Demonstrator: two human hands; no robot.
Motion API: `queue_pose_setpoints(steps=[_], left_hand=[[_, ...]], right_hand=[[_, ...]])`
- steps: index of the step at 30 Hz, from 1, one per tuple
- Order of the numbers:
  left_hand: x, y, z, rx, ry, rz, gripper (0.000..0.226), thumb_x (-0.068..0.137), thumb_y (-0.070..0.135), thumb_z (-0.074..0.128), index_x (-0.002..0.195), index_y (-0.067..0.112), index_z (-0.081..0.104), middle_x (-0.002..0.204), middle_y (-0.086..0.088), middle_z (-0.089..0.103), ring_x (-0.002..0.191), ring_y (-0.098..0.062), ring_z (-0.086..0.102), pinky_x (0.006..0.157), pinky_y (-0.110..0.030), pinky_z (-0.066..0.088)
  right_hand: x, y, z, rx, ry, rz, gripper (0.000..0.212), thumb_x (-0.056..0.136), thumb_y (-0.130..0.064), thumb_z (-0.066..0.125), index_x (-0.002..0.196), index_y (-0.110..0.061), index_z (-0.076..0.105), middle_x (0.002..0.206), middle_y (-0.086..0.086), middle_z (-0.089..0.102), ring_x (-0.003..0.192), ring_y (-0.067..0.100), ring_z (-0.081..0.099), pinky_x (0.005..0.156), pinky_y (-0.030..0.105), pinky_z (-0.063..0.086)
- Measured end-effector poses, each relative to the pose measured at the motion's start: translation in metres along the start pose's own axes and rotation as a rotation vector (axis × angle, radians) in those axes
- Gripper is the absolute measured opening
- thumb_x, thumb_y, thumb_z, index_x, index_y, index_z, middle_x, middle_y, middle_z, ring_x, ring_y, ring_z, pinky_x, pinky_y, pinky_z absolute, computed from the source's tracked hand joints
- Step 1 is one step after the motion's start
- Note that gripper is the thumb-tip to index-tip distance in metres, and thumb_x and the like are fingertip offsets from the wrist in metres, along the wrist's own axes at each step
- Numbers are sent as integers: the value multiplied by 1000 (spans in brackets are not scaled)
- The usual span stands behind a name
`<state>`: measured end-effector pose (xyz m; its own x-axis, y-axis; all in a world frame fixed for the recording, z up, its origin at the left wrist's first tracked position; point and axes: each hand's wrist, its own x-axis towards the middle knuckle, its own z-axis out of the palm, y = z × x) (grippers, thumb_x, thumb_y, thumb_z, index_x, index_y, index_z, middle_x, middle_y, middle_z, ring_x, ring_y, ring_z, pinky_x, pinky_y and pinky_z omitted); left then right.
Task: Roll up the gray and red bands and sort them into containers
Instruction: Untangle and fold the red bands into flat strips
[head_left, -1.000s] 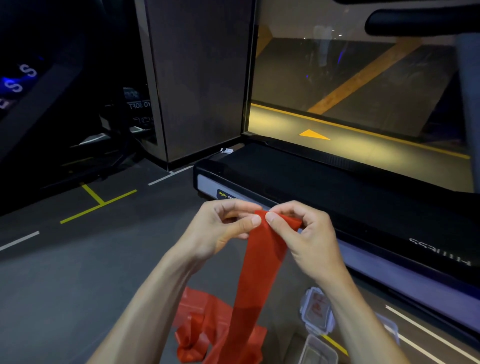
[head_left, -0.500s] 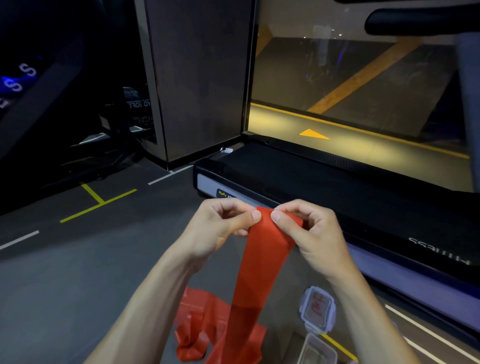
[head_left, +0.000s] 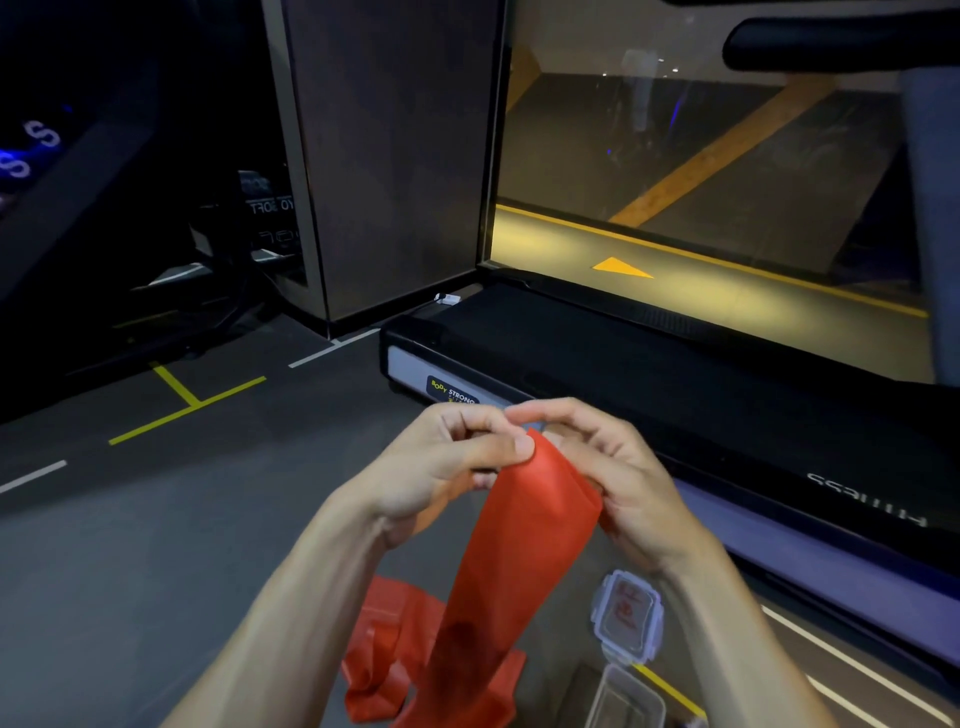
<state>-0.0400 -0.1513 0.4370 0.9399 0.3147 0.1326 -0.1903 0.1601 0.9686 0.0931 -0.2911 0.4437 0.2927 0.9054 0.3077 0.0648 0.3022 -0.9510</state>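
Note:
A long red band (head_left: 514, 551) hangs from my two hands down to a crumpled heap of itself on the floor at the bottom middle. My left hand (head_left: 441, 462) pinches the band's top left corner between thumb and fingers. My right hand (head_left: 608, 467) holds the top right edge, its fingers curled over the end. A clear open container (head_left: 631, 699) stands on the floor at the bottom right, and its clear lid (head_left: 628, 616) lies just beyond it. No gray band is in view.
A black treadmill deck (head_left: 675, 374) runs across the right, close beyond my hands. A dark pillar (head_left: 389, 156) stands behind, with a glass wall to its right. Dark gym machines fill the far left. Gray floor (head_left: 130, 519) with yellow and white lines spreads to the left.
My hands have lifted slightly and my right fingers have curled further over the band's top edge, folding it down. The band's top now looks narrower and tilted.

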Motion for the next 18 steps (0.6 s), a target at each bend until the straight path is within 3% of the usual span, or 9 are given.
queue_pose_setpoints(steps=[5,7,13,18], left_hand=[[-4,2,-1,39,-60,-44,57,80,24,78,100,-23,54,94,-20,60,89,-30,56,82,-35,48],[-5,1,-1,40,-65,-49,50,79,23,78,98,-18,59,94,-21,57,91,-32,51,82,-38,45],[-7,2,-1,60,-100,-72,9,85,17,75,81,10,71,84,-16,60,78,-22,56,74,-30,46],[-8,2,0,61,-105,-50,14,91,13,69,79,17,75,76,1,66,70,-9,61,70,-23,49]], right_hand=[[-1,-3,-2,-31,-106,44,26,99,13,38,117,10,57,65,-15,70,53,-4,63,54,5,45],[-1,-5,-2,-2,-114,61,24,98,13,39,112,8,58,67,-11,71,53,-3,63,53,6,45],[-3,-7,0,36,-140,44,14,94,7,43,103,4,55,66,-9,71,57,-2,65,58,7,47],[-1,-6,0,-14,-121,3,5,95,1,49,98,2,53,63,-13,66,55,-4,60,57,6,44]])
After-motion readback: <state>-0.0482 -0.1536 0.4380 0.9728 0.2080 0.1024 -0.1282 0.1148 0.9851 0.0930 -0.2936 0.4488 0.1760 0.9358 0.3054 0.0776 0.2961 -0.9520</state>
